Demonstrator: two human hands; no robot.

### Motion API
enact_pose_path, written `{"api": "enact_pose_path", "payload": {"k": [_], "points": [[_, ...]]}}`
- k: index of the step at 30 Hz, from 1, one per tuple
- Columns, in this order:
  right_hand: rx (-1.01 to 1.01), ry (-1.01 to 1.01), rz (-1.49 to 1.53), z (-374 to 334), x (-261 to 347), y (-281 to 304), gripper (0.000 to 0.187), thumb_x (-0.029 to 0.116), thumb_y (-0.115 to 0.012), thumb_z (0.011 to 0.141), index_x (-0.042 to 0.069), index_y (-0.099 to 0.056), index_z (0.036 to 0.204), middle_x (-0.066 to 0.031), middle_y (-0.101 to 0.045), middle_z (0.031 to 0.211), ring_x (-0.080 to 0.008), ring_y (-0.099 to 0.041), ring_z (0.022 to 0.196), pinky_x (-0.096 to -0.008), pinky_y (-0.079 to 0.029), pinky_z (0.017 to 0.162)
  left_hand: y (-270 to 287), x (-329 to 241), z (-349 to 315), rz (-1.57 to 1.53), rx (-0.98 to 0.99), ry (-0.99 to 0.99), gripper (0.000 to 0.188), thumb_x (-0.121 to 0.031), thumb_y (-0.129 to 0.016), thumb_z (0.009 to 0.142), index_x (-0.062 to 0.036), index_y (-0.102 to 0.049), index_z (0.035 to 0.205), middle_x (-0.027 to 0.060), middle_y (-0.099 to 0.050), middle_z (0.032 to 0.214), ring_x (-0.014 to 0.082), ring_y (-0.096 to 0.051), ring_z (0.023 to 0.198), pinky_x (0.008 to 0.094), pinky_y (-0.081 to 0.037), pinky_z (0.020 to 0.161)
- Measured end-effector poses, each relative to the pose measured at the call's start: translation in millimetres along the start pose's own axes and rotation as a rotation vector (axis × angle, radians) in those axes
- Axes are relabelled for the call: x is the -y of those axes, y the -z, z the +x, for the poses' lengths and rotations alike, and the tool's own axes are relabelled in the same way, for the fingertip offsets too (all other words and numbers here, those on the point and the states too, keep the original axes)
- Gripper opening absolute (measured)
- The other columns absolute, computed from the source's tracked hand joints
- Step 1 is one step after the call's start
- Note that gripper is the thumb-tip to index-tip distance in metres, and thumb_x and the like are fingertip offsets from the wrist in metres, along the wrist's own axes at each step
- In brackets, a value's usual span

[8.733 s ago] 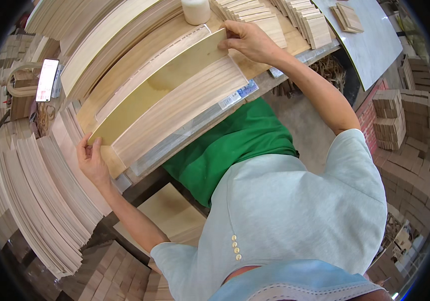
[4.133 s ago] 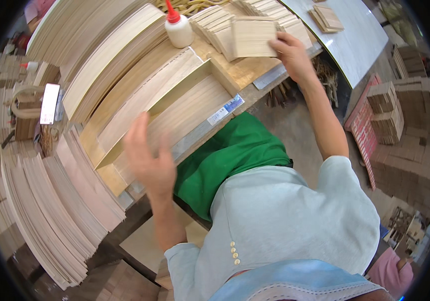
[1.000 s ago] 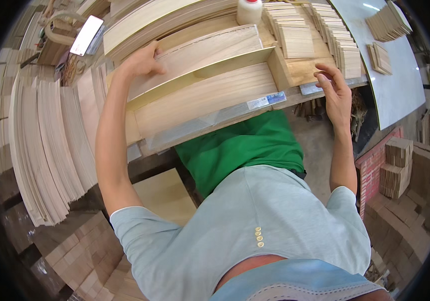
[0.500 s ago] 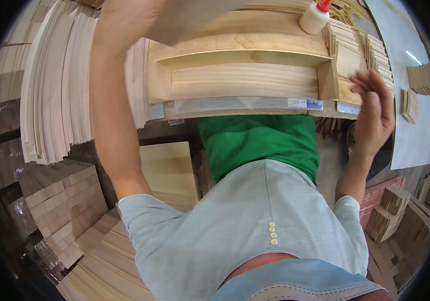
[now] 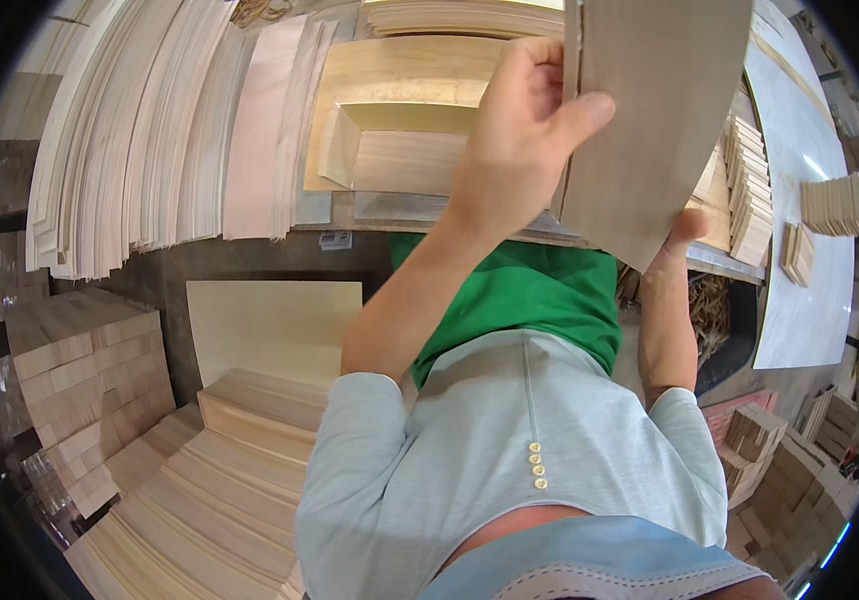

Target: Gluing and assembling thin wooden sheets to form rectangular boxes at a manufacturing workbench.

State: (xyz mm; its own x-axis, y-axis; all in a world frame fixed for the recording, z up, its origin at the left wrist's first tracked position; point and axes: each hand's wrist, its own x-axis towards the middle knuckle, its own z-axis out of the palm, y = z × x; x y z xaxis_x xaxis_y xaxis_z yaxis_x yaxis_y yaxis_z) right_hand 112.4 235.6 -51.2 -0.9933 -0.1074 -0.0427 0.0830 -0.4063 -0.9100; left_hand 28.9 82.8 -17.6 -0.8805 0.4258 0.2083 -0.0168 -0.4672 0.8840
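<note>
A flat wooden board is raised upright in front of me over the right half of the bench. My left hand clasps its left edge, thumb across the near face. At the lower right edge, my right hand supports the board; its thumb shows, while the other fingers are hidden behind the wood. Beneath and left of the board lies a shallow wooden frame with upright sides, on a larger wooden panel. The board hides the frame's right part.
Tall stacks of thin wooden sheets stand on the left. Small wood slats are piled at the right, beside a pale sheet-covered table. Wood blocks and stacked boards occupy the lower left.
My left hand has swung right and down, bringing the board in front of me. My right hand, formerly free, has met the board's lower edge. The glue bottle is now out of sight.
</note>
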Motion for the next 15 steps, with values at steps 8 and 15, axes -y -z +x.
{"api": "enact_pose_path", "payload": {"k": [8, 15], "points": [[-0.002, 0.063, -0.202, -17, 19, 30, 0.124, 0.084, -0.063, 0.059, -0.004, -0.034, 0.141, -0.0272, -0.046, 0.134, -0.0324, -0.055, 0.118, -0.0402, -0.045, 0.100, 146, 41, -114, 1.162, -0.806, -0.281, 0.069, -0.015, -0.075, 0.081, 0.0006, -0.038, 0.137, 0.0166, -0.044, 0.132, 0.0316, -0.043, 0.123, 0.0397, -0.035, 0.104], [-0.071, 0.068, -0.306, -25, 19, 26, 0.118, 0.085, -0.055, 0.066, -0.006, -0.038, 0.138, -0.0235, -0.050, 0.130, -0.0286, -0.054, 0.116, -0.0381, -0.044, 0.096, 178, 55, -104, 1.029, -0.714, 0.056, 0.038, -0.014, -0.065, 0.087, 0.0008, -0.054, 0.121, 0.0159, -0.060, 0.103, 0.0280, -0.057, 0.095, 0.0370, -0.045, 0.086]]}}
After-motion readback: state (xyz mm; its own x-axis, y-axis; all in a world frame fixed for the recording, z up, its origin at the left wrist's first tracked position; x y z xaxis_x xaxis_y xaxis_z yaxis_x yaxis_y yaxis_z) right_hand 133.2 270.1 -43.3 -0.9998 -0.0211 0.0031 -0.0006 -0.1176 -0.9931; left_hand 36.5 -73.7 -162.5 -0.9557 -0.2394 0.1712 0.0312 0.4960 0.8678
